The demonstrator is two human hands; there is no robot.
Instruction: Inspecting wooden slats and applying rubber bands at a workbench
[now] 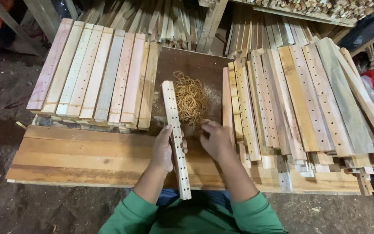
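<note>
1. My left hand [163, 149] grips the slat [176, 138] mid-length, over the board's [87, 156] front edge; keep it steady.
2. My right hand [215, 139], fingers curled, picks at the bands [190, 100] near the board's middle; take one only.

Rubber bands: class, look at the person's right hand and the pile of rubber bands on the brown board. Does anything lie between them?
Nothing visible does. The right hand sits at the near edge of the rubber bands. The drilled slat, held by the left hand, lies left of that path.
</note>
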